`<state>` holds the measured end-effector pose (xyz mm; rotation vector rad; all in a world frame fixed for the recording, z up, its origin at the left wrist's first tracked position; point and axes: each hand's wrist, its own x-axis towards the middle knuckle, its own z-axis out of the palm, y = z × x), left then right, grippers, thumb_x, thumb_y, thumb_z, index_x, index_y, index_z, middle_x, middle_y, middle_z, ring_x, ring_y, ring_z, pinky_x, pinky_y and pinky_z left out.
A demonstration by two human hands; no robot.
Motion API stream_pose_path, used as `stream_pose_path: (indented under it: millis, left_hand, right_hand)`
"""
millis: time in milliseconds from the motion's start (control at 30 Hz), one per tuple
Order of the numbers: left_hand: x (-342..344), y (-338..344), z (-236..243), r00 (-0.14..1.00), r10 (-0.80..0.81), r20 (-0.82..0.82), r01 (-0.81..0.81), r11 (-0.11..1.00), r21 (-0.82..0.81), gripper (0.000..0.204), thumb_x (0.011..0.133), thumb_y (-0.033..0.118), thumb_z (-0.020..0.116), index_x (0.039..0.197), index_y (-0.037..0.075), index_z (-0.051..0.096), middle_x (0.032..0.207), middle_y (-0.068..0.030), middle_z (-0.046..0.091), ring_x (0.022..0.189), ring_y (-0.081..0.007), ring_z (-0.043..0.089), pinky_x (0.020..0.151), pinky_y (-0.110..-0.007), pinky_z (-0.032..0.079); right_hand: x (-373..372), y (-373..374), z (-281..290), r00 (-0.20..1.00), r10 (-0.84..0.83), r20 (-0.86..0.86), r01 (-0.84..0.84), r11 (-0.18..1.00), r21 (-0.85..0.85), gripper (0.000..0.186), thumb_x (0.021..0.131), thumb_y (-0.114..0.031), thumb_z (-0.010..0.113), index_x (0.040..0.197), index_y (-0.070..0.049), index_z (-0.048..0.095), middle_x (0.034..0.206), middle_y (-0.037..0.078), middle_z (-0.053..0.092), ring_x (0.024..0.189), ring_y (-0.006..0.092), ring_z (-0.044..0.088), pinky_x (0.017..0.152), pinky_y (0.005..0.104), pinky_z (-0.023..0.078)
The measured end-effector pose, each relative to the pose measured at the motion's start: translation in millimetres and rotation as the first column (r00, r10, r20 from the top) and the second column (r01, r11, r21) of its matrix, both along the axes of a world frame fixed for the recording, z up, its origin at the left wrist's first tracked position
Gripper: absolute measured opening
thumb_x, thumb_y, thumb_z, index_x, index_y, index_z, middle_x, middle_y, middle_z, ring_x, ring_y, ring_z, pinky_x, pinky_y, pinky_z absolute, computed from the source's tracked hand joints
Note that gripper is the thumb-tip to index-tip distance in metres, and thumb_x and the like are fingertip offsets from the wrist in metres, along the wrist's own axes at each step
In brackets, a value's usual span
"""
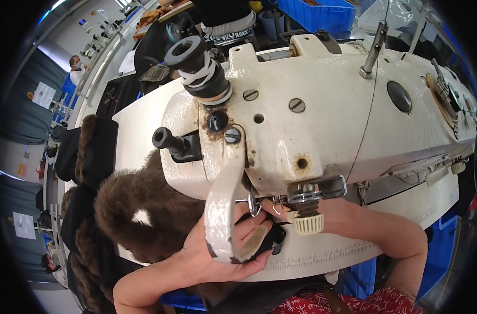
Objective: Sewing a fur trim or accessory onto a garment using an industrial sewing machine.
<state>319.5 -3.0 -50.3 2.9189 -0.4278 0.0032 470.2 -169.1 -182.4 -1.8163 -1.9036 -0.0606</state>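
A white sewing machine fills the middle of the view. Under its head, my left hand is closed with thumb and bent fingers around a piece of black fabric; a white curved lever hides part of that hand. Brown fur is bunched on the bed to the left of it and seems to run on toward the fabric. My right hand reaches in from the right behind the tension knob, its fingertips close to the needle area. Most of its fingers are hidden.
Fur-trimmed black pieces hang at the table's left edge. The white table carries a printed ruler along its near side. Blue bins stand at the back and below the table. Another person sits far left.
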Motion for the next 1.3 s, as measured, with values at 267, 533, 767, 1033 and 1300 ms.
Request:
stream_pose_path:
  millis: [267,533,767,1033,1300]
  left_hand:
    - [0.4,3.2,3.1,0.994,0.0,-0.111,-0.002,1.0,-0.021,0.044,0.079,0.038,0.069,0.104,0.002,0.069,0.101,-0.0098,0.066,0.102,-0.027,0.059,0.089,-0.046,0.048]
    - [-3.4,3.3,-5.5,0.997,0.072,0.029,-0.068,0.991,-0.117,0.014,0.085,0.019,0.07,0.084,0.008,0.062,0.071,-0.0016,0.059,0.071,-0.0232,0.055,0.079,-0.042,0.041]
    - [12.0,-1.1,-6.5,0.962,0.27,0.035,-0.269,0.963,-0.021,0.007,0.087,0.013,0.069,0.09,0.008,0.069,0.061,-0.0058,0.057,0.06,-0.0277,0.055,0.069,-0.042,0.037]
    - [25.5,4.1,-7.8,0.905,0.406,-0.129,-0.401,0.914,0.069,0.031,0.079,0.032,0.079,0.089,0.003,0.074,0.069,-0.0139,0.063,0.06,-0.03,0.064,0.055,-0.04,0.05]
    - [29.9,6.1,-15.5,0.873,0.472,-0.118,-0.461,0.88,0.113,0.029,0.084,0.034,0.068,0.081,0.005,0.069,0.059,-0.0109,0.06,0.061,-0.0343,0.06,0.078,-0.046,0.047]
  right_hand:
    - [7.6,15.7,-22.5,0.992,-0.027,-0.121,0.031,0.999,0.029,0.011,0.067,-0.02,0.069,0.072,-0.01,0.069,0.071,0.004,0.06,0.07,0.0236,0.065,0.053,0.0361,0.055]
    - [10.5,14.7,-3.5,0.997,0.007,0.074,-0.011,0.999,0.049,0.01,0.074,-0.015,0.066,0.069,-0.008,0.062,0.075,0.005,0.06,0.068,0.0248,0.066,0.058,0.0377,0.056]
    - [13.0,13.5,37.7,0.998,-0.011,-0.069,0.014,0.999,0.043,0.014,0.08,-0.011,0.063,0.09,-0.004,0.057,0.08,0.009,0.061,0.063,0.0266,0.068,0.054,0.0368,0.053]
    - [4.3,20.7,30.4,0.993,-0.113,-0.022,0.115,0.978,0.177,0.013,0.08,-0.012,0.061,0.084,-0.004,0.052,0.071,0.01,0.058,0.056,0.0267,0.065,0.049,0.0368,0.051]
    - [4.1,23.3,23.9,0.99,-0.126,-0.069,0.135,0.982,0.135,0.014,0.082,-0.011,0.062,0.086,-0.005,0.051,0.076,0.009,0.057,0.061,0.0271,0.065,0.051,0.0379,0.049]
